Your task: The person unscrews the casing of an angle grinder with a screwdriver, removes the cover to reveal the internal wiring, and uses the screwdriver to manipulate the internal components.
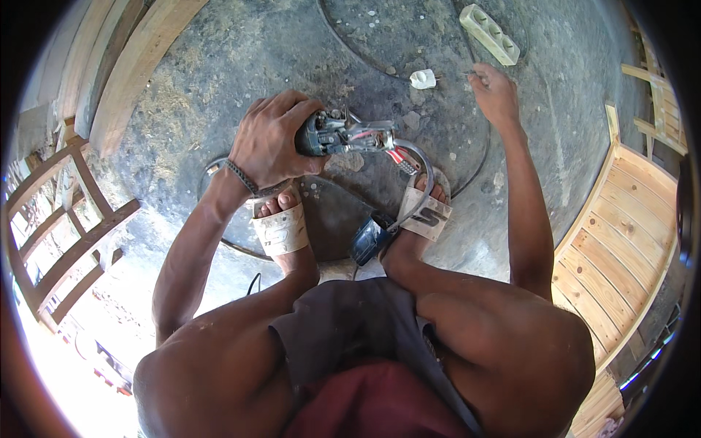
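Observation:
My left hand [274, 139] is wrapped around the dark body of a power tool [314, 139], holding it above the floor between my feet. The tool's rear is stripped of its cover, so metal parts, wires and a red-and-white piece [401, 157] show. From it a grey cord [431, 171] runs down to a dark blue housing cover [371, 237] beside my right foot. Farther off to the right, my right hand [495, 95] is closed in a pinch just below a power strip. Whatever lies between its fingertips is too small to make out.
A pale three-socket power strip [489, 34] lies at the far right, with a white plug [423, 79] left of it. Dark cords loop over the stained concrete floor [219, 51]. Wooden beams [139, 66] and a wooden frame [66, 219] stand left; a slatted wooden panel [621, 241] stands right.

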Available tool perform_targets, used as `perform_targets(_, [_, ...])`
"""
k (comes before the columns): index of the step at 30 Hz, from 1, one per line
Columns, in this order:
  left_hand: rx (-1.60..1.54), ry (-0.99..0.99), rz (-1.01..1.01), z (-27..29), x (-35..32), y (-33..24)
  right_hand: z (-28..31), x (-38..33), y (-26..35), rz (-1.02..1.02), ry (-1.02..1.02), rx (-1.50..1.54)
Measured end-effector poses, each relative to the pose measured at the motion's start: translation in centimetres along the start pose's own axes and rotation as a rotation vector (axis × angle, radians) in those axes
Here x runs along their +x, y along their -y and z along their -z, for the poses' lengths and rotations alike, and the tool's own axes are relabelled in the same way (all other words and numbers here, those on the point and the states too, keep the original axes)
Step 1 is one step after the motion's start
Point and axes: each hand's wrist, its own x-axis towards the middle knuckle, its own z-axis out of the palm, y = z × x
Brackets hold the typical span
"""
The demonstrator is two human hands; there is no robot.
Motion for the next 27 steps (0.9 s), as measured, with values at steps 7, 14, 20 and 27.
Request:
perform_targets(7, [-0.039,-0.026,-0.033,-0.3,0.1,3.2,-0.6,-6.9,4.2,-0.064,0.359,0.454])
perform_targets(14, [-0.064,0.051,0.049,3.0,-0.8,3.7,-1.9,-12.7,2.7,-0.088,0.291,0.456])
perform_targets(20, [0.236,0.155,-0.043,3.6,-0.3,4.4,-0.8,-7.4,2.1,0.146,-0.034,0.188])
perform_targets(27, [0.301,0.262,0.031,3.2,0.7,6.3,-1.9,-5.9,7.7,0.337,0.324,-0.043])
